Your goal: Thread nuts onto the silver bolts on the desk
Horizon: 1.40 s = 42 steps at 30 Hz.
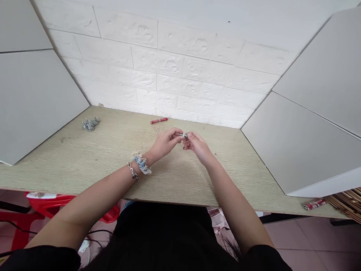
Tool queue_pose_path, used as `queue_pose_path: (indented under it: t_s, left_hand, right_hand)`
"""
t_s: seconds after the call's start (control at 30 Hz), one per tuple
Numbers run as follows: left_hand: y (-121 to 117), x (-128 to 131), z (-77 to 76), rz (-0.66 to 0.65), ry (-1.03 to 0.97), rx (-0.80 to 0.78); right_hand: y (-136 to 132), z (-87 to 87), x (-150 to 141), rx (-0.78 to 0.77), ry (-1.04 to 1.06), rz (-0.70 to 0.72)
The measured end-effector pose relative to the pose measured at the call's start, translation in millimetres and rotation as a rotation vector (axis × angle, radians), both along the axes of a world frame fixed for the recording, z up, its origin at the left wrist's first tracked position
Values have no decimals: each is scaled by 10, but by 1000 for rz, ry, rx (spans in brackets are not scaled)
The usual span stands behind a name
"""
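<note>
Both my hands meet over the middle of the wooden desk (69,159). My left hand (166,142) and my right hand (197,144) pinch a small metal bolt (184,135) between their fingertips, one from each side. The fingers of both hands are closed on it. A scrunchie and a bracelet sit on my left wrist (139,165). A small pile of several similar metal bolts (90,123) lies at the desk's far left corner, well apart from my hands.
A red pen-like stick (159,120) lies near the brick wall behind my hands. Grey panels stand on both sides of the desk. Another red stick (314,204) lies at the right front corner beside a wicker basket (357,203). A red stool (55,204) stands below.
</note>
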<state>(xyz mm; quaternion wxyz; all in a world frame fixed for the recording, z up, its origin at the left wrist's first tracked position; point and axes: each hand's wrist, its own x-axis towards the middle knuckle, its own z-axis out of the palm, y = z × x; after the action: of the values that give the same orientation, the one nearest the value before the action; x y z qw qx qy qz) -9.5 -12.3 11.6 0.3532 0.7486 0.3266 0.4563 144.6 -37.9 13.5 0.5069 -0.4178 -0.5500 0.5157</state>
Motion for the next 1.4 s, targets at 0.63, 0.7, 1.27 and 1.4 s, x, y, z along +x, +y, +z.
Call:
queue_pose_path:
  t_s: [0.63, 0.7, 1.27, 1.4]
  left_hand:
    - [-10, 18, 30, -21, -140, -199]
    - [-26, 19, 44, -23, -120, -193]
    - [-40, 25, 101, -31, -237, -269]
    - [-15, 16, 77, -67, -285, -304]
  right_hand:
    - [15, 36, 23, -57, -13, -125]
    - [14, 20, 18, -83, -53, -85]
    - [-50, 109, -10, 154, -34, -141]
    - [-12, 78, 19, -3, 6, -156]
